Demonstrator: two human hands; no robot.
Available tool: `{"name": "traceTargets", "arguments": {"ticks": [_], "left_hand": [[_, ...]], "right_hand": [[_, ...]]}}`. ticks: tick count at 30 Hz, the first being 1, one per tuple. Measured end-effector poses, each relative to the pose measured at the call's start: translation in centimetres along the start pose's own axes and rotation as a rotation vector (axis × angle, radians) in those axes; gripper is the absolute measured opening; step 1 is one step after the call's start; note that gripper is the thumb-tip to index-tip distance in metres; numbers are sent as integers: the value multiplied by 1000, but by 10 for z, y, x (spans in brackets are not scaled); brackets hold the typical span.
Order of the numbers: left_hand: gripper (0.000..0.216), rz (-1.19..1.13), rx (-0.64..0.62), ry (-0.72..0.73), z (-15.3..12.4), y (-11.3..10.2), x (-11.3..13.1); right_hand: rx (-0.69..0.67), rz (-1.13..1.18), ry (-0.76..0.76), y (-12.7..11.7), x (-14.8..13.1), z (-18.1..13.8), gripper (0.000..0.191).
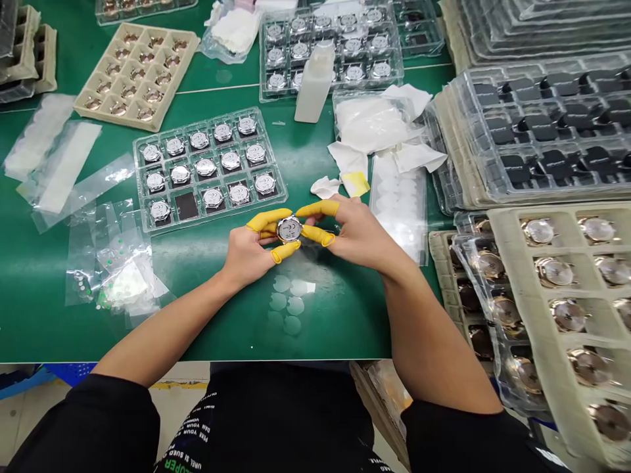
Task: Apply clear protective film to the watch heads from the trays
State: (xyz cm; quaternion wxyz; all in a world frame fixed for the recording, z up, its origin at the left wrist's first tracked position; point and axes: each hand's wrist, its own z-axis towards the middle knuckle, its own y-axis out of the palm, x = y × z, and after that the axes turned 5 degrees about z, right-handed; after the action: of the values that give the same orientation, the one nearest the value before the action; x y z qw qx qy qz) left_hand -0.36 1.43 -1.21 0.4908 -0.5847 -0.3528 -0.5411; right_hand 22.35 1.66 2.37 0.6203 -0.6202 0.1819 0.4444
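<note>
Both hands meet over the green mat (335,309), pinching a small round silver watch case (290,228) between fingertips capped in yellow finger cots. My left hand (249,253) grips it from the left with thumb and forefinger. My right hand (352,230) grips it from the right. Just beyond the hands lies a clear plastic tray (210,167) with several silver watch cases in its pockets; one pocket at its near left is bare. Round clear film discs (288,303) lie on the mat below the hands.
A white squeeze bottle (313,84) stands behind the tray. White wipes (379,128) and a yellow scrap (355,184) lie to the right. Stacked trays of dark parts (547,131) and rose-gold cases (557,295) fill the right. Plastic bags (106,263) lie left; a beige tray (135,75) sits far left.
</note>
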Motion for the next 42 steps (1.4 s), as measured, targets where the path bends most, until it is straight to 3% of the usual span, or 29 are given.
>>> {"name": "traceTargets", "arguments": {"ticks": [10, 20, 29, 33, 42], "left_hand": [[55, 86, -23, 162, -2, 0, -4], [55, 40, -56, 168, 0, -1, -1], [51, 81, -40, 150, -1, -2, -1], [50, 96, -47, 158, -2, -1, -1], [56, 60, -105, 102, 0, -2, 1]], "right_hand": [[-31, -105, -17, 2, -7, 2, 8], [84, -81, 15, 10, 2, 4, 8], [-21, 5, 68, -1, -4, 3, 17], [-48, 14, 78, -3, -6, 2, 12], [-53, -176, 3, 8, 2, 5, 9]]}}
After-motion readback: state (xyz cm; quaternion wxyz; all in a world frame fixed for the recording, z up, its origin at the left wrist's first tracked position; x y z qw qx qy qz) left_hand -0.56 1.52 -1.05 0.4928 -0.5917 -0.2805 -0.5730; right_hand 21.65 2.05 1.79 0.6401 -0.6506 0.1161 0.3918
